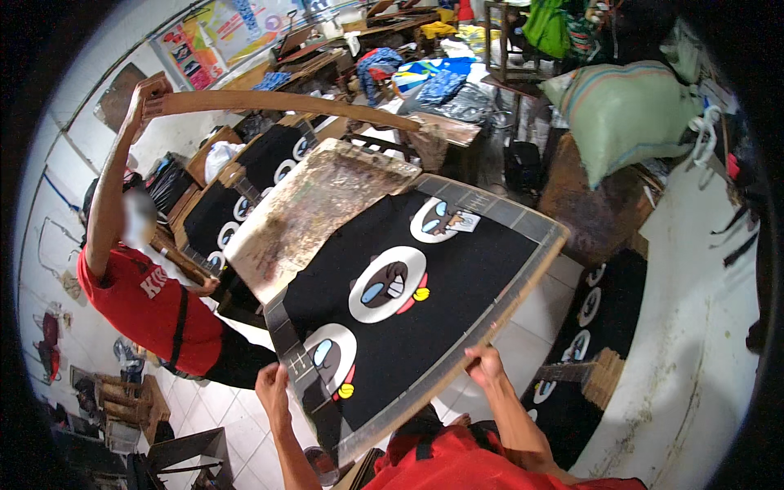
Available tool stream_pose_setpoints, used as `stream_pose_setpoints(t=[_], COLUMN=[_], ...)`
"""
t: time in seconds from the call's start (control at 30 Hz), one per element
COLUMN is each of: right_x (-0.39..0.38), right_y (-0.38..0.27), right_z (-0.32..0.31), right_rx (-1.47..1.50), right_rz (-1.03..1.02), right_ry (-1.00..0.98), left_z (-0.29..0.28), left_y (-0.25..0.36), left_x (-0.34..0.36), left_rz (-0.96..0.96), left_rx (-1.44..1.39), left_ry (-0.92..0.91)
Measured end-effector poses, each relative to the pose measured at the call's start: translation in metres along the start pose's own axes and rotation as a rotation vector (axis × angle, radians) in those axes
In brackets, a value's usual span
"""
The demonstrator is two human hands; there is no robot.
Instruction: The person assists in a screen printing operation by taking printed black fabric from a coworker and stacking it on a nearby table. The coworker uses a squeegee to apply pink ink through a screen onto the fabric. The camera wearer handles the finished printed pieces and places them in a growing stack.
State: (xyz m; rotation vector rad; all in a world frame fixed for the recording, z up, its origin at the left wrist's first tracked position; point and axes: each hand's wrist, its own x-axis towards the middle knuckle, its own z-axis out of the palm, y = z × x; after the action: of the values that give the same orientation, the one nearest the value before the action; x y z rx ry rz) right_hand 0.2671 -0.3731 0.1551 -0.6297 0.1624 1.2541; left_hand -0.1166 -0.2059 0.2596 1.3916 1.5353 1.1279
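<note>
A large flat board (pixel 531 237) with a wooden edge and a grey ruled border tilts in front of me. Black fabric (pixel 457 314) lies over it, printed with a row of white ovals holding cartoon faces (pixel 388 284). My right hand (pixel 487 367) is closed on the board's near edge, fingers curled at the rim. At its left edge my left hand (pixel 273 388) grips near the lower corner; part of those fingers is hidden. A stained, paint-marked panel (pixel 327 204) stands just beyond the fabric.
At the left a co-worker in a red shirt (pixel 163 306) raises a long wooden bar (pixel 269 102) overhead. More printed black fabric lies on boards at the far left (pixel 273 155) and right (pixel 608 302). A stuffed pale green sack (pixel 629 114) sits back right, beside a white wall (pixel 694 327).
</note>
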Motion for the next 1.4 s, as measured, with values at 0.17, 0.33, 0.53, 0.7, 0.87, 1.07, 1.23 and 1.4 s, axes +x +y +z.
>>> stream_pose_setpoints(t=[0.17, 0.33, 0.53, 0.7, 0.87, 1.07, 1.23, 1.4], right_x=[-0.116, -0.162, -0.167, -0.144, -0.127, -0.142, -0.174, -0.209], right_y=[-0.036, -0.049, -0.054, -0.053, -0.016, 0.043, -0.019, -0.142], right_z=[-0.04, -0.06, -0.066, -0.078, -0.096, -0.089, 0.057, 0.214], right_rx=[0.069, 0.153, -0.036, 0.229, 0.209, -1.257, -1.405, -1.946], right_rz=[-0.16, -0.336, -0.742, -0.738, -0.747, -0.172, 0.012, -1.31], right_ry=[0.018, 0.006, -0.057, -0.25, 0.066, 0.428, 0.33, 0.966], left_z=[0.108, 0.248, 0.388, 0.429, 0.434, 0.405, 0.404, 0.422], left_y=[0.066, 0.168, 0.362, 0.469, 0.487, 0.463, 0.423, 0.368], left_x=[0.047, 0.109, 0.158, 0.137, 0.103, 0.044, -0.001, -0.048], left_rz=[0.271, 0.595, 0.898, 0.926, 0.865, 1.118, 1.433, 1.81], left_rx=[0.025, 0.187, 0.178, 0.541, 0.199, 0.238, -0.016, -0.356], left_ry=[-0.291, -0.451, -0.576, -0.846, -0.984, -1.05, -1.182, -1.299])
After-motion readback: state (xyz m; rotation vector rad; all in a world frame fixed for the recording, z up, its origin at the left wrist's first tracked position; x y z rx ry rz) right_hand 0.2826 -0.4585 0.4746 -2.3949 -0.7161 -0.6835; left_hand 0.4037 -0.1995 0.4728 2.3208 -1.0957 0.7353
